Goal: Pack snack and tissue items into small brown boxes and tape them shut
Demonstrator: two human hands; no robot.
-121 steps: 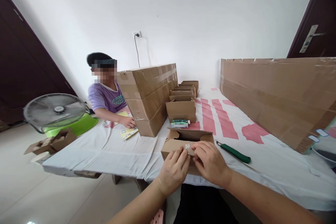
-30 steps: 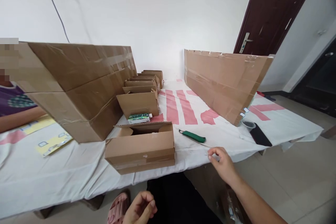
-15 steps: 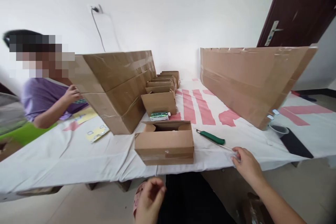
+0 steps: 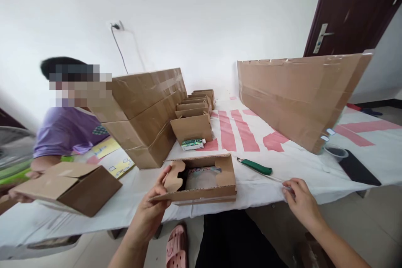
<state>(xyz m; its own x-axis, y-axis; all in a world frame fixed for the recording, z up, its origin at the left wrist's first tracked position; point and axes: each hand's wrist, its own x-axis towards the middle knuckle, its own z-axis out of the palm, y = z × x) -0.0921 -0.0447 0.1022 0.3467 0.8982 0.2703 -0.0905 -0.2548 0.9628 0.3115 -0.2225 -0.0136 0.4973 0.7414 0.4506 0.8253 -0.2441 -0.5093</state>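
My left hand (image 4: 153, 209) grips the near left corner of a small open cardboard box (image 4: 201, 180) at the table's front edge, its thumb by the folded side flap. Inside the box lies something pale and flat. My right hand (image 4: 300, 201) rests at the table edge to the right, fingers curled and pinching something small that I cannot make out. A green-handled knife (image 4: 255, 166) lies between the box and my right hand.
A person in a purple shirt (image 4: 67, 130) sits at the left, holding a closed carton (image 4: 70, 187). Stacked long cartons (image 4: 141, 109), a row of small open boxes (image 4: 193, 111), a green-white packet (image 4: 192, 144), a tall cardboard panel (image 4: 295, 92), a cup (image 4: 334, 151) and a phone (image 4: 358, 167) stand on the white cloth.
My left hand rose from below the table and took hold of the box, which now tilts so its inside shows. The person at left brought a closed carton forward.
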